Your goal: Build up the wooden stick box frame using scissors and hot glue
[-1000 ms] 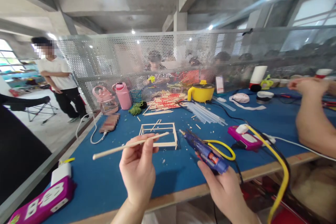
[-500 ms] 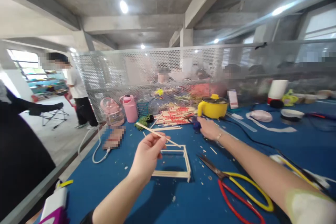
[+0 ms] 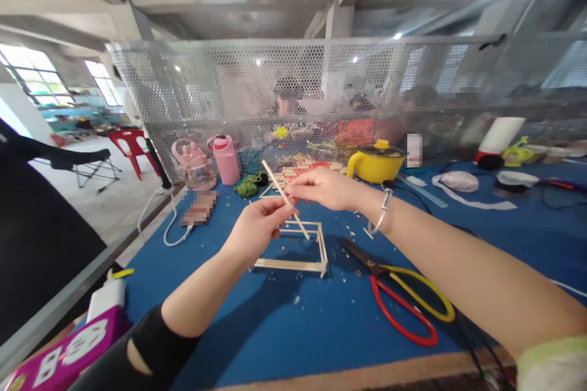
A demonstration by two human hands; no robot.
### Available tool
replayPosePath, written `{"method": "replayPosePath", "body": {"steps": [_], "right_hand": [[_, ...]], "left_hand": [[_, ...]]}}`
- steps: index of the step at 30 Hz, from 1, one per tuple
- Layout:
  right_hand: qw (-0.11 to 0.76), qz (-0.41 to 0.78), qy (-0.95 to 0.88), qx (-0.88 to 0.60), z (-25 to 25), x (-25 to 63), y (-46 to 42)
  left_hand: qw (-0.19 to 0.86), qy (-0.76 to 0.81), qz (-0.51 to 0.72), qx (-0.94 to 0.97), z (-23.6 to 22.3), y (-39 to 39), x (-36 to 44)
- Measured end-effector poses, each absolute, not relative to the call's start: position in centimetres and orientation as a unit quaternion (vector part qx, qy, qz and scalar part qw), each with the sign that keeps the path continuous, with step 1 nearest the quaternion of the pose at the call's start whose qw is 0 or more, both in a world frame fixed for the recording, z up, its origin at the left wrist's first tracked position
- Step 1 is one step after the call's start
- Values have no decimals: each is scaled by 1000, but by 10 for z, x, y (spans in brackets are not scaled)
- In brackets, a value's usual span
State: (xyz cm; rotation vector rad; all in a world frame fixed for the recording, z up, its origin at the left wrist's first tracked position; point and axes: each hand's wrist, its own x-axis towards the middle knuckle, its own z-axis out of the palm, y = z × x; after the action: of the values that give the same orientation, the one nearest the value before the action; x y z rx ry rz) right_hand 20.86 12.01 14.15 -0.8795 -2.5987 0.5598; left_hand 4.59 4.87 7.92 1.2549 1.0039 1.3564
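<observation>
Over a blue table (image 3: 321,330), a person works a slim wooden stick (image 3: 274,181) with both bare hands, just above the far side of a small rectangular frame (image 3: 288,265) of similar sticks. The left hand (image 3: 259,220) pinches the stick between thumb and fingers; it slants, its lower end above the frame. The fingertips of the right hand (image 3: 325,188) are drawn narrowly together at its middle, though whether they grip it cannot be told.

Such thin wood likely calls for a light, even pinch, fingertips close together so that it does not bend or snap. Steady wrists, held higher than the frame's rails, should spare its slender joints a knock, and turning the stick slowly would help control its free ends. Scissors (image 3: 376,269) lie to the right of the frame, near the right forearm, which is best lifted well over them. Beyond the frame sit a loose pile of sticks (image 3: 316,165) and, farther right, a yellow pot (image 3: 380,166).
</observation>
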Motion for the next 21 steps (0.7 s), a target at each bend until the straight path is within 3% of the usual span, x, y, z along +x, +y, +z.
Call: {"method": "replayPosePath", "body": {"steps": [5, 9, 13, 17, 21], "right_hand": [[188, 345, -887, -243, 136, 192, 112], [200, 382, -871, -234, 127, 182, 124], [140, 426, -858, -252, 112, 179, 142], [59, 351, -897, -261, 90, 180, 152], [17, 312, -909, -276, 74, 180, 155]], "left_hand": [[430, 470, 542, 547, 77, 33, 39], [386, 520, 511, 565, 75, 31, 23], [301, 614, 546, 484, 56, 38, -7], [384, 665, 531, 358, 21, 40, -27], [431, 691, 433, 386, 1, 25, -30]]}}
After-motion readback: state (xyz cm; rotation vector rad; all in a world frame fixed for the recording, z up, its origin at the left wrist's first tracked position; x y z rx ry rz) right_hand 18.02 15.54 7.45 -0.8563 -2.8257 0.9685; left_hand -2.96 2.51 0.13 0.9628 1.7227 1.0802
